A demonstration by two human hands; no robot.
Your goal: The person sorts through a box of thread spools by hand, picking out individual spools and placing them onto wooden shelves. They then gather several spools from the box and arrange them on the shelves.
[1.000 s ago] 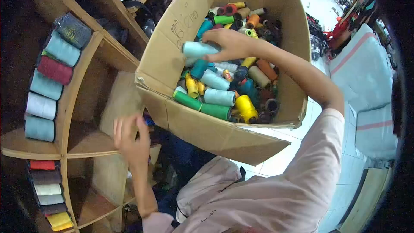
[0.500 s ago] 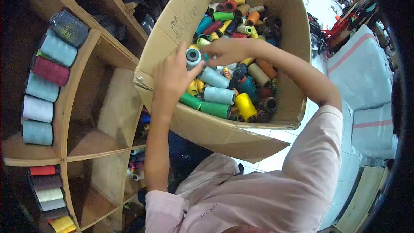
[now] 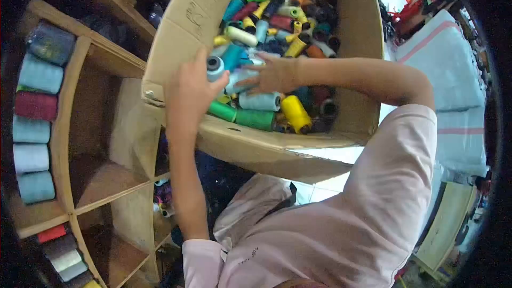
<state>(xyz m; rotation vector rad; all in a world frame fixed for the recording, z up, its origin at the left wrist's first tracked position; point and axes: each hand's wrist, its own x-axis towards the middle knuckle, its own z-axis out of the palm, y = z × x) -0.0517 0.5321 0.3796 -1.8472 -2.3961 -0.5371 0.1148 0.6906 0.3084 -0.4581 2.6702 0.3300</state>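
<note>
A large cardboard box (image 3: 176, 37) holds many thread spools of mixed colours. My left hand (image 3: 193, 88) is at the box's left side, closed around a light blue thread spool (image 3: 215, 67) whose dark-centred end faces up. Over the pile, my right hand (image 3: 277, 77) has its fingers spread, with the fingertips against the light blue spools under it. Just below the fingers lies another light blue spool (image 3: 258, 101). A green spool (image 3: 255, 119) and a yellow spool (image 3: 295, 113) rest along the near wall. The right palm is hidden.
A wooden shelf (image 3: 64, 128) stands at the left, with light blue spools (image 3: 34, 130) and a maroon spool (image 3: 36, 105) stacked in one compartment. White wrapped bundles (image 3: 442, 69) with red stripes lie on the right, beyond the box.
The view has shifted, so the box sits further up and left. My right hand has moved off the left hand's spool and spread over the pile. The left hand keeps its spool.
</note>
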